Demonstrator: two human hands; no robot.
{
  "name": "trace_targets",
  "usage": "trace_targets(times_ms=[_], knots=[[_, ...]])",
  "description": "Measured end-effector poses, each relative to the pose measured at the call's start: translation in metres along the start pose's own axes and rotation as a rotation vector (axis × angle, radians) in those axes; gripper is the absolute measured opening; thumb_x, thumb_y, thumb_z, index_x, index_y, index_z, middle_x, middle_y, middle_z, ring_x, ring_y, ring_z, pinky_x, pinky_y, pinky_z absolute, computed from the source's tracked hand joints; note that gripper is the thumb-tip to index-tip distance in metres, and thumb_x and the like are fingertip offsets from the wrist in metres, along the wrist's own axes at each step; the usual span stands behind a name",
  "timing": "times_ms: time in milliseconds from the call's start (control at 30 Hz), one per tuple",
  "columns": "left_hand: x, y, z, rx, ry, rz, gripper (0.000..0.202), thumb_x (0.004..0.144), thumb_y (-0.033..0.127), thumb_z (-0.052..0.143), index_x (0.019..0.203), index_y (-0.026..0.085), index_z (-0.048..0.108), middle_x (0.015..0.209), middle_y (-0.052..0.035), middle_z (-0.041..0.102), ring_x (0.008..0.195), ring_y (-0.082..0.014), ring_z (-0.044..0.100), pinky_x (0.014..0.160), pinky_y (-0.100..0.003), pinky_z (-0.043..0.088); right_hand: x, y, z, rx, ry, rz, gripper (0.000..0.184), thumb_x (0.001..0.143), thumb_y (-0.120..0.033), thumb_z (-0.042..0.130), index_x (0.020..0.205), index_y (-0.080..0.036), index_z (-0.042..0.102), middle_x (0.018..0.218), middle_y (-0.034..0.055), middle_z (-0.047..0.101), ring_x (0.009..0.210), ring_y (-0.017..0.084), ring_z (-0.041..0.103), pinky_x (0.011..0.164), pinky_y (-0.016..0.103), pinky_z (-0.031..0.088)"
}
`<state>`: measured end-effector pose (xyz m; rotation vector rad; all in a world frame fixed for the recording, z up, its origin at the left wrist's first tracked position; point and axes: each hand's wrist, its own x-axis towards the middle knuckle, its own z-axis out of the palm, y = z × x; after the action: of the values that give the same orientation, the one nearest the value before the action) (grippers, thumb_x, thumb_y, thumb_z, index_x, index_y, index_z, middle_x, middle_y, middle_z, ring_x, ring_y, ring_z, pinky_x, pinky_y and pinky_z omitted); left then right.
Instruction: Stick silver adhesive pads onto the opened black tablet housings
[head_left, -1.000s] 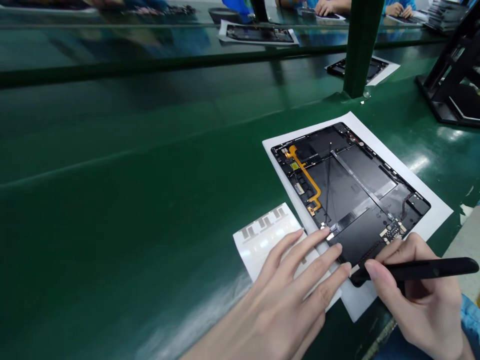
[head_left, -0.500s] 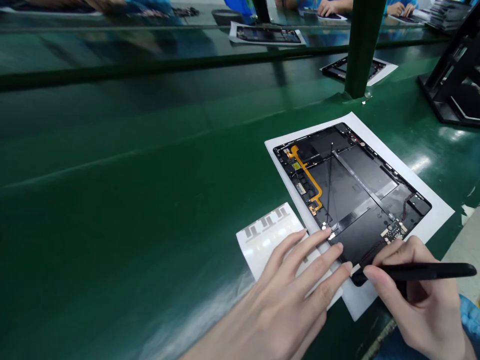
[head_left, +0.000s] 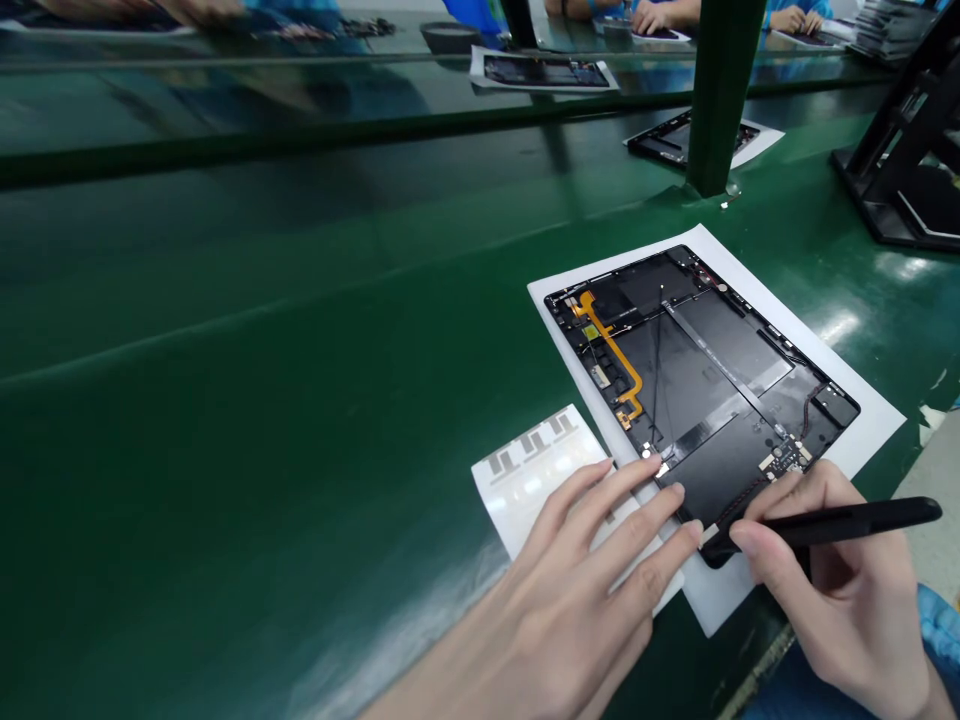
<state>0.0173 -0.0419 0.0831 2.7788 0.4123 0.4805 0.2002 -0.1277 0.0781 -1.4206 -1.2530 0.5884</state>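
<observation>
Casing of a tablet. Lies inner side up on white paper, just ahead of left hand and right hand. Left — spread, gripping nothing, with fingertips at the casing's edge. Right — pinched around a black pen-shaped tool, with tip hidden. Beyond left fingertips, orange flex cable; just beyond right hand, small circuit board. Partly under left fingers, grey-marked white sheet; well ahead of both, green post.

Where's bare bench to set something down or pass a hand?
Biggest patch: green bench left of the sticker sheet and left hand. Smaller: between the white paper and the black stand. Crowded: near end of the open device, left hand at its edge, right hand, its grip on the black tool.
</observation>
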Motion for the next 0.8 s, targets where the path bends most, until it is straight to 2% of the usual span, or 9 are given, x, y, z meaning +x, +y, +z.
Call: trace_targets(times_ms=[100, 267, 433, 500, 600, 700, 800], knots=[[-0.002, -0.001, 0.0, 0.004, -0.001, -0.003, 0.037, 0.095, 0.006, 0.038, 0.125, 0.017, 0.057, 0.127, -0.0062, 0.058, 0.129, -0.0266, 0.041, 0.105, -0.046, 0.04, 0.002, 0.001, -0.004, -0.007, -0.055, -0.004, 0.015, 0.087, -0.01, 0.059, 0.078, -0.022, 0.055, 0.07, -0.0016, 0.057, 0.065, 0.014, 0.058, 0.058, 0.025, 0.046], [-0.001, 0.0, -0.002, 0.022, -0.003, 0.014, 0.037, 0.093, 0.007, 0.04, 0.125, 0.018, 0.057, 0.126, -0.0066, 0.059, 0.128, -0.0263, 0.042, 0.104, -0.045, 0.041, 0.0, 0.005, -0.004, 0.018, -0.075, -0.043, 0.014, 0.088, -0.012, 0.061, 0.079, -0.021, 0.055, 0.071, -0.0012, 0.057, 0.064, 0.013, 0.058, 0.054, 0.023, 0.045], [0.001, 0.0, 0.0, 0.048, 0.024, 0.01, 0.036, 0.095, 0.008, 0.038, 0.122, 0.017, 0.059, 0.124, -0.0067, 0.06, 0.126, -0.0255, 0.043, 0.104, -0.041, 0.039, -0.003, 0.002, -0.004, 0.044, -0.067, 0.033, 0.012, 0.09, -0.015, 0.059, 0.083, -0.022, 0.054, 0.073, -0.0005, 0.056, 0.067, 0.014, 0.057, 0.056, 0.024, 0.045], [0.0, -0.001, 0.001, 0.059, 0.061, 0.029, 0.034, 0.096, 0.01, 0.037, 0.119, 0.018, 0.06, 0.123, -0.0056, 0.061, 0.125, -0.0243, 0.044, 0.104, -0.039, 0.037, 0.002, -0.001, -0.011, 0.073, -0.121, 0.061, 0.012, 0.092, -0.015, 0.058, 0.083, -0.022, 0.054, 0.075, -0.0014, 0.055, 0.069, 0.013, 0.056, 0.061, 0.023, 0.046], [-0.001, -0.002, 0.001, 0.07, 0.098, 0.061, 0.034, 0.096, 0.008, 0.037, 0.116, 0.019, 0.063, 0.122, -0.0037, 0.062, 0.124, -0.023, 0.045, 0.105, -0.038, 0.032, 0.016, -0.004, -0.023, 0.119, -0.27, 0.042, 0.007, 0.094, -0.018, 0.056, 0.09, -0.024, 0.054, 0.083, -0.0018, 0.056, 0.075, 0.012, 0.056, 0.066, 0.023, 0.047], [-0.003, -0.003, 0.001, 0.087, 0.067, 0.097, 0.035, 0.096, 0.007, 0.037, 0.114, 0.02, 0.064, 0.124, -0.0032, 0.061, 0.127, -0.0233, 0.043, 0.108, -0.038, 0.027, 0.033, -0.001, -0.03, 0.114, -0.408, -0.019, 0.005, 0.094, -0.022, 0.056, 0.093, -0.026, 0.053, 0.084, -0.0025, 0.057, 0.076, 0.013, 0.057, 0.066, 0.025, 0.046], [-0.005, -0.004, 0.001, 0.108, 0.032, 0.104, 0.031, 0.097, 0.013, 0.039, 0.116, 0.021, 0.063, 0.127, -0.0029, 0.06, 0.13, -0.0248, 0.04, 0.108, -0.039, 0.025, 0.041, 0.003, -0.029, 0.091, -0.439, -0.018, 0.005, 0.095, -0.026, 0.056, 0.091, -0.026, 0.052, 0.081, -0.0033, 0.056, 0.072, 0.013, 0.056, 0.062, 0.025, 0.045]])
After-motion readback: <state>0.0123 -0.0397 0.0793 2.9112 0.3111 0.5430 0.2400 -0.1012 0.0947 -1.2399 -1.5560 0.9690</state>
